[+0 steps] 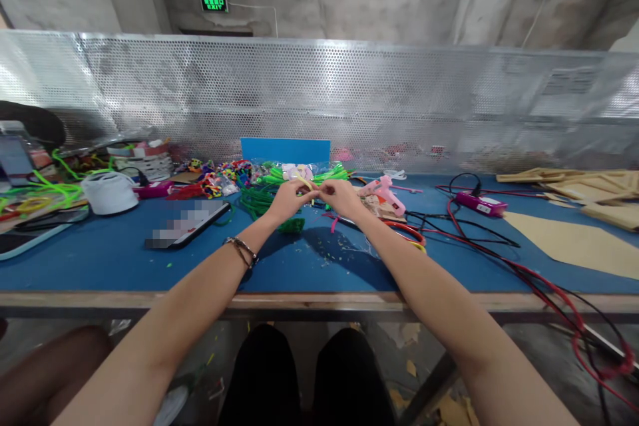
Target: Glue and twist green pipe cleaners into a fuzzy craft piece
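Observation:
Both my hands meet over the middle of the blue table. My left hand and my right hand are closed in a pinch on the same thin pale yellow pipe cleaner, which sticks up to the left between them. A bracelet sits on my left wrist. Just below my left hand lies a small green fuzzy piece. Behind my hands is a heap of green pipe cleaners.
A pink glue gun lies right of my hands, with red and black cables trailing to the table's right edge. A phone and a white roll lie at left. Cardboard sheets are at right. A perforated metal screen stands behind.

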`<act>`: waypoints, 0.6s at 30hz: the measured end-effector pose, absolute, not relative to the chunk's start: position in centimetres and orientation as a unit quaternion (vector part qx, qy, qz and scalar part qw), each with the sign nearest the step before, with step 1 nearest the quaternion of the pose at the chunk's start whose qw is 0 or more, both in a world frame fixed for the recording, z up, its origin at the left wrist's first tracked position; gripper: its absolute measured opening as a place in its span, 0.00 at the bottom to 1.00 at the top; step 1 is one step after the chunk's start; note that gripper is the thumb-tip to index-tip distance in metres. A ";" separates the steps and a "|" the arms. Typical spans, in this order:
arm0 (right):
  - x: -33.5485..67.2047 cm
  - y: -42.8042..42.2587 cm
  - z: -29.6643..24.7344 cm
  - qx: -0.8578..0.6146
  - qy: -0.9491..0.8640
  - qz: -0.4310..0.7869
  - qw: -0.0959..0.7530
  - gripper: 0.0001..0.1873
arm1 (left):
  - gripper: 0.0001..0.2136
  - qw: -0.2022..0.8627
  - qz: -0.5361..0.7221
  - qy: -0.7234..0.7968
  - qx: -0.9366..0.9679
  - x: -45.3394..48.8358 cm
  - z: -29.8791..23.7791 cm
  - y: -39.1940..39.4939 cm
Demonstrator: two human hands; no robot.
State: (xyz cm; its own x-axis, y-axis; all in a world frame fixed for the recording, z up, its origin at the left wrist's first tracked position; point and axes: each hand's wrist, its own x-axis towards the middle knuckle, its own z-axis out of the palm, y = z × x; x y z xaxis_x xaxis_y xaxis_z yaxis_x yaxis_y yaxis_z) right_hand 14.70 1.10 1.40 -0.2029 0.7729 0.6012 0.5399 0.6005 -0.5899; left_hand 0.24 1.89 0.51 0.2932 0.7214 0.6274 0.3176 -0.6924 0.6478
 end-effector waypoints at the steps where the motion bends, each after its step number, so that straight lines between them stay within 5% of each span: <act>1: 14.7 1.2 1.3 -0.428 -0.761 0.139 0.467 0.04 | 0.07 0.227 0.497 0.334 0.768 0.2 0.5 2.0; 9: 14.4 2.0 1.0 -0.422 -0.708 0.279 0.493 0.04 | 0.03 0.515 0.533 0.313 0.593 0.7 0.1 2.6; 18: 13.9 2.1 0.6 -0.389 -0.669 0.328 0.542 0.04 | 0.04 0.573 0.556 0.281 0.532 1.1 0.2 2.1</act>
State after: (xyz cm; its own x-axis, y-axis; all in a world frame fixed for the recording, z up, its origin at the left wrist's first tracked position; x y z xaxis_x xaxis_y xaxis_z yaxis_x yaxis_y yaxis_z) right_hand 13.89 2.09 0.58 -0.1105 0.8755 0.4704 0.1652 0.4829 -0.8600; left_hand 1.10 2.12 0.24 0.2242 0.9366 0.2693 -0.3381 -0.1844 0.9229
